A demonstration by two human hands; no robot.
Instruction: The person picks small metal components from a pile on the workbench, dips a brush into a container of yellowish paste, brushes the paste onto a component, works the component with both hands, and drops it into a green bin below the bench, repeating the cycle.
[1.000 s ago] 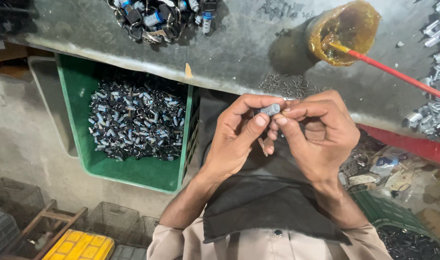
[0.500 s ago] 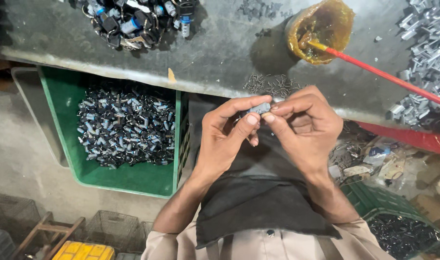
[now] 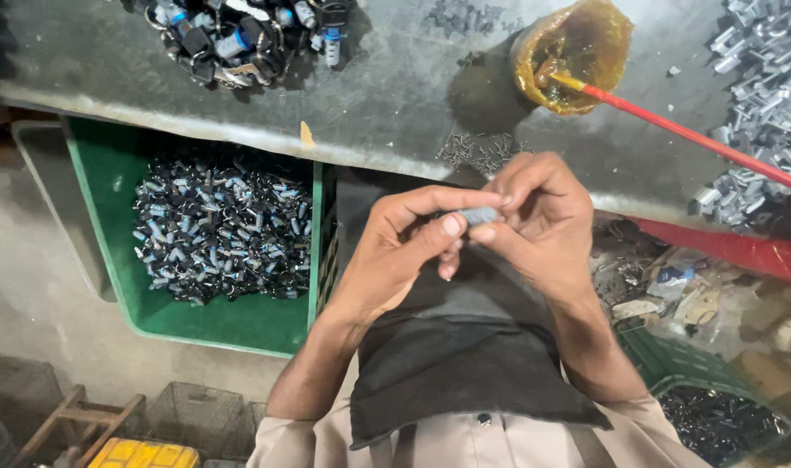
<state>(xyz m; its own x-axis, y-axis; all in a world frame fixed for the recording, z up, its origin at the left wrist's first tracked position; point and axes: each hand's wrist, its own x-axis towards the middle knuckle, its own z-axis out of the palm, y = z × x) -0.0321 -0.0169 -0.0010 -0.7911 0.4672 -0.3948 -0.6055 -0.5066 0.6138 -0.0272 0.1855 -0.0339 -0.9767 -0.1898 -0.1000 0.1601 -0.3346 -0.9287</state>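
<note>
My left hand (image 3: 400, 251) and my right hand (image 3: 538, 217) meet in front of my chest, just below the edge of a grey metal bench (image 3: 395, 95). Together their fingertips pinch a small grey metal part (image 3: 478, 214). A dark cloth (image 3: 465, 355) lies over my lap beneath both hands. A small heap of tiny dark pins (image 3: 478, 149) lies on the bench right above my fingers.
A green crate (image 3: 118, 286) at the left holds several small black and blue parts. On the bench stand a tub of amber paste (image 3: 573, 52) with a red stick (image 3: 690, 134), a pile of black parts (image 3: 239, 39) and a pile of silver parts (image 3: 759, 87). A second green crate (image 3: 716, 407) sits at lower right.
The view has shifted a little, so my hands appear lower and more central. Both hands still pinch the small grey part, fingers slightly rearranged.
</note>
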